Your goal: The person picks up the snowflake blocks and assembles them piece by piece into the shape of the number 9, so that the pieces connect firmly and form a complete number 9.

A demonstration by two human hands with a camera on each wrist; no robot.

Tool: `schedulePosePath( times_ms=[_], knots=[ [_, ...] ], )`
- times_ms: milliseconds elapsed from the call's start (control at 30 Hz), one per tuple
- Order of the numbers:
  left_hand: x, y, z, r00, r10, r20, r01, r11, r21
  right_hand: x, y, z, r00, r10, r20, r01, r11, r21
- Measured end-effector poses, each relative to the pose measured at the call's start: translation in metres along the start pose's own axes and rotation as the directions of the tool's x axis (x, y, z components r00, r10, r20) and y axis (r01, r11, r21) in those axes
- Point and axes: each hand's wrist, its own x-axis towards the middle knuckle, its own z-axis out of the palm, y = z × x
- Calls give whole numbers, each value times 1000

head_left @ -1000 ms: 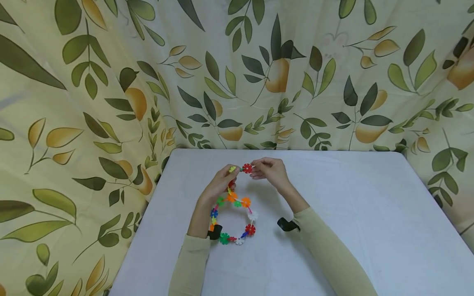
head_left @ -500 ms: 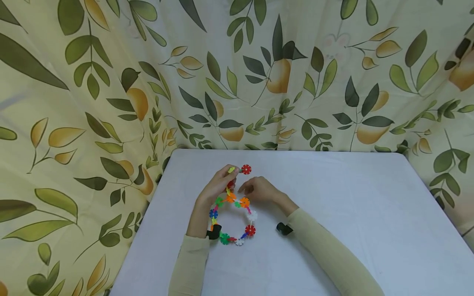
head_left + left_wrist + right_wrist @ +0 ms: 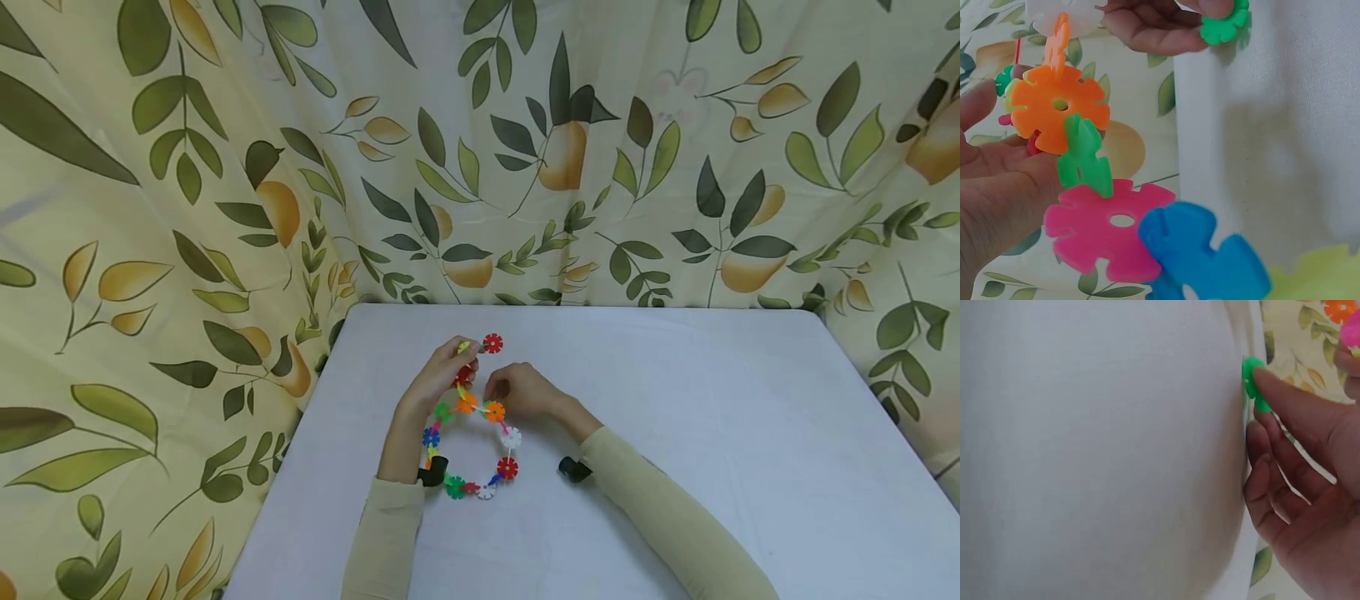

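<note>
My left hand [image 3: 438, 375] grips the upper part of a chain of colourful plastic snowflake pieces. A red snowflake piece [image 3: 492, 343] sticks out past its thumb. Below that hand the chain forms a ring on the table, with a green piece [image 3: 454, 487] at its near side. Up close in the left wrist view are linked orange [image 3: 1060, 106], pink [image 3: 1110, 231] and blue [image 3: 1204, 250] pieces. My right hand [image 3: 528, 390] is beside the ring's upper right. Between its thumb and finger it pinches a green snowflake piece [image 3: 1250, 381], hidden in the head view.
A white cloth covers the table [image 3: 675, 400]. Behind it and along the left hangs a curtain [image 3: 420, 217] with leaf and fruit print. Black wrist-worn devices [image 3: 575, 469] sit by both sleeves.
My right hand has let go of the red end piece and come down toward the ring's upper right. The left hand stays on the chain, shifting the red end piece slightly left.
</note>
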Motion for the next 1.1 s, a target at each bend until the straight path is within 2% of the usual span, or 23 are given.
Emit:
schedulePosePath(
  times_ms=[167,267,333,467,567,667,800,933,1000,1100],
  knots=[
    [1,0,1,1000,5,-10,-6,1000,-20,-5,4,-6,994,67,-85,-60,995,81],
    [1,0,1,1000,5,-11,-5,1000,-25,-10,0,-12,978,106,-180,-86,990,114],
    [0,1,2,1000,3,-9,-4,1000,-30,-14,-6,-17,953,135,-270,-97,984,147],
    [1,0,3,1000,3,6,-3,999,-36,-19,-14,-27,880,203,-429,-96,962,257],
    [3,-1,3,1000,10,21,-10,1000,-28,-23,-18,-32,823,228,-520,-60,945,320],
    [4,-1,4,999,23,34,-22,1000,-20,-27,-23,-35,778,216,-590,-6,942,336],
    [4,-1,4,998,40,43,-39,999,-12,-30,-27,-35,735,194,-650,48,941,336],
    [4,-1,5,999,32,42,-31,999,-15,-32,-31,-31,699,178,-692,112,929,352],
    [4,-1,5,999,22,41,-21,1000,-19,-33,-33,-29,688,175,-705,142,919,367],
    [4,-1,6,999,14,38,-13,1000,-23,-35,-41,-26,684,171,-709,163,911,378]
  ],
)
